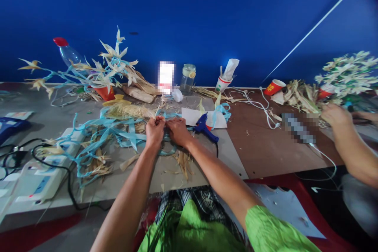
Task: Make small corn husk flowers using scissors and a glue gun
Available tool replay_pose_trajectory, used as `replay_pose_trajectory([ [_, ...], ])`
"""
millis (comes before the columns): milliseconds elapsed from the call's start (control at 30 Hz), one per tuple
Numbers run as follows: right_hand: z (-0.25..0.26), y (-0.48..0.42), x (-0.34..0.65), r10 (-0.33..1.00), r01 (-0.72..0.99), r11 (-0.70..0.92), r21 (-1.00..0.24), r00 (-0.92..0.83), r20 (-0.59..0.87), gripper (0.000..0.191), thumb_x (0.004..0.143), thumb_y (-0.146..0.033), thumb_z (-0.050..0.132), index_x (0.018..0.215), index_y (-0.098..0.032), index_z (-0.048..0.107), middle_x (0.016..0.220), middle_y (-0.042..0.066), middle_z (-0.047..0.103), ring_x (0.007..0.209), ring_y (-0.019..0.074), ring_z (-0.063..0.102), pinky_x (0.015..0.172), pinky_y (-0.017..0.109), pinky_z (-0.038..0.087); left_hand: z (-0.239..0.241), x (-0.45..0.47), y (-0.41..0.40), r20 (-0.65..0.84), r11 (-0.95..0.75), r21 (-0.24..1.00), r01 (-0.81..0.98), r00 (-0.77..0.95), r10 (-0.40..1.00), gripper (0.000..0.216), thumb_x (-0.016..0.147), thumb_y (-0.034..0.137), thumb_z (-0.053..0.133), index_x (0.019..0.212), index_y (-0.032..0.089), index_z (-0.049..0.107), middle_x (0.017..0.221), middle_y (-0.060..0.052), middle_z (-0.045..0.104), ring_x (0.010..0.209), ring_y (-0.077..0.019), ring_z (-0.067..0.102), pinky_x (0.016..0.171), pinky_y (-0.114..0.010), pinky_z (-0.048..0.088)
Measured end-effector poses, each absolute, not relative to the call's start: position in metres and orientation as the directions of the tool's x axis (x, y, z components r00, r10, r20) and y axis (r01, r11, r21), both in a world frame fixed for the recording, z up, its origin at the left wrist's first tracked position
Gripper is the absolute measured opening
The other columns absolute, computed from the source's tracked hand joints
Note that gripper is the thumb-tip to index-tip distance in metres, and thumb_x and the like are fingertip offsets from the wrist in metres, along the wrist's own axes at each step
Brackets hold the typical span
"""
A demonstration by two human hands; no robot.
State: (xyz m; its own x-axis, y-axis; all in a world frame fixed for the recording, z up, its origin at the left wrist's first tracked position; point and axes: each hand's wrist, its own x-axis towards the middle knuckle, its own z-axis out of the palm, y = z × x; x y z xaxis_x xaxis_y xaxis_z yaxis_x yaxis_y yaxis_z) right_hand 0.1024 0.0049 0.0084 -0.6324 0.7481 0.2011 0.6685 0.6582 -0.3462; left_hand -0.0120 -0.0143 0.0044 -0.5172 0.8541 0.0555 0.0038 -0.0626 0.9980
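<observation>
My left hand (155, 130) is closed in a pinch, and a thin pale strip, apparently corn husk (156, 109), pokes up above its fingertips. Right beside it, my right hand (177, 130) has its fingers curled and pressed together; what lies in them is hidden. Light-blue ribbon (132, 136) is tangled on the table to the left and also runs behind and below both hands. A bundle of fine dry fibres (128, 111) lies just left of my left hand. Close to my right hand, a blue glue gun (206, 128) rests on a white sheet (189, 116).
Left stand a white power strip (51, 173) with black cords and a red cup (104, 93) of husk flowers. At the back are a glass jar (188, 78) and a white cup (223, 83). On the right, a co-worker's hand (336, 116) is near husks (302, 96).
</observation>
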Motion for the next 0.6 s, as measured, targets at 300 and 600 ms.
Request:
replay_pose_trajectory([
  [300, 0.0119, 0.0014, 0.1065, 0.866, 0.839, 0.486, -0.246, -0.423, 0.266, 0.027, 0.090, -0.034, 0.046, 0.096, -0.019, 0.069, 0.101, 0.011, 0.062, 0.102, 0.0261, 0.044, 0.087, 0.041, 0.025, 0.0027, -0.0125, -0.0155, 0.102, 0.029, 0.973, 0.231, -0.537, 0.838, 0.014, 0.068, 0.024, 0.062, 0.078, 0.015, 0.064, 0.062, 0.002, 0.056, 0.055, -0.0109, 0.045, 0.055, -0.023, 0.034],
  [600, 0.0129, -0.0028, 0.0998, 0.858, 0.820, 0.498, -0.283, -0.418, 0.299, 0.026, 0.091, -0.029, 0.043, 0.087, -0.019, 0.067, 0.097, 0.010, 0.061, 0.098, 0.0242, 0.044, 0.084, 0.039, 0.026, 0.0009, -0.0141, -0.0158, 0.147, -0.033, 0.974, 0.224, -0.516, 0.844, 0.014, 0.071, 0.022, 0.057, 0.078, 0.017, 0.068, 0.061, 0.001, 0.057, 0.059, -0.0137, 0.050, 0.059, -0.024, 0.037],
])
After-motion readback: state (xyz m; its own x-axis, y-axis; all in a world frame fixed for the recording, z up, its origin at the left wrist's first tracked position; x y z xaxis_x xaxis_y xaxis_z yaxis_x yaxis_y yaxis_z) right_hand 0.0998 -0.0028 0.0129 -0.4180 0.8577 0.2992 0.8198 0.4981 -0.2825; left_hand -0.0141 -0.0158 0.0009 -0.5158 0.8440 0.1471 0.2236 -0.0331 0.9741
